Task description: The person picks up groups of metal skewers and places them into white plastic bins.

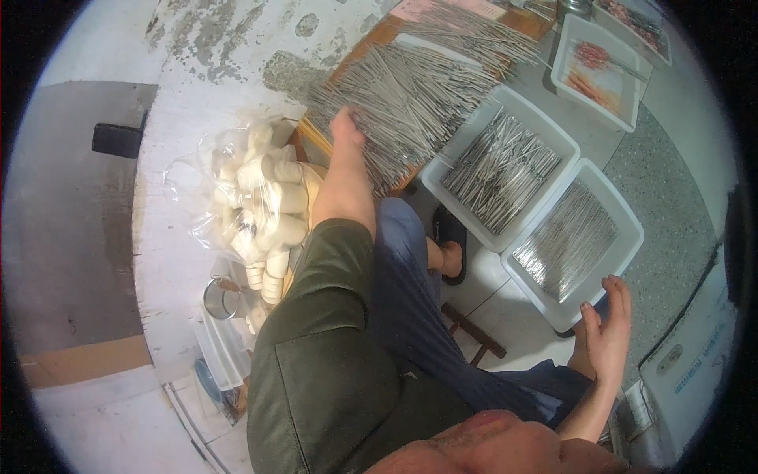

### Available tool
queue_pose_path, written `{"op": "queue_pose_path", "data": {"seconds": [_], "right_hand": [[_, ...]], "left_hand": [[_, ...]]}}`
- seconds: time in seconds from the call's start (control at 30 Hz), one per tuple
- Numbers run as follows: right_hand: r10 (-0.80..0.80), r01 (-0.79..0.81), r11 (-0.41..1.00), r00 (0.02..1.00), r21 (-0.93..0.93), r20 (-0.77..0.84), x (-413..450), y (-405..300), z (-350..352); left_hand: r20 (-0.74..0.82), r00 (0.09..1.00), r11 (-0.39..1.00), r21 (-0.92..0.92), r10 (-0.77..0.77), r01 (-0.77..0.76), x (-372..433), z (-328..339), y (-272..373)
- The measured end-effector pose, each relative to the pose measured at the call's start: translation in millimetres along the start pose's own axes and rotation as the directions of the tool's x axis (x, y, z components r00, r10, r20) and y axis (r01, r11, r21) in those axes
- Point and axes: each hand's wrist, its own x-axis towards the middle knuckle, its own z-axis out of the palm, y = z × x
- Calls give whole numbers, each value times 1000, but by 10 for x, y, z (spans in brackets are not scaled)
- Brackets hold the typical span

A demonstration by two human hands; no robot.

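My left hand (347, 127) reaches over the left edge of a broad heap of thin metal skewers (408, 101) on a wooden table. Its fingers are partly hidden, and whether they grip any skewers cannot be told. Off to the right, my right hand (610, 329) is held with its fingers apart and nothing in them, beside the near corner of a white plastic tub (636, 234). Neatly aligned skewers (565, 240) lie in that tub. Another white tub (571, 148) adjoins it, with skewers (500, 169) lying more loosely inside.
A clear plastic bag (204, 207) of pale cylindrical pieces (290, 198) sits left of my arm, near a metal cup (222, 299). White trays (559, 80) with reddish food stand at the upper right. A dark wooden stool part (474, 332) is on the floor. A phone (117, 140) lies far left.
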Motion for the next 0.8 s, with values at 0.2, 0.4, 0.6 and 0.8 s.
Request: {"op": "queue_pose_path", "data": {"seconds": [0.2, 0.4, 0.6, 0.8], "right_hand": [[-50, 49, 997, 999, -65, -15, -6, 69, 6], [39, -39, 999, 999, 16, 14, 17, -6, 26], [-21, 21, 999, 1000, -46, -3, -7, 91, 54], [56, -56, 994, 998, 90, 1, -55, -7, -53]], "left_hand": [[16, 999, 971, -233, -52, 54, -223, 163, 27], [-94, 994, 997, -44, 62, -67, -218, 195, 35], [66, 997, 973, -230, 31, -15, -330, 183, 205], [38, 995, 946, -315, 88, -71, -461, 389, 541]]}}
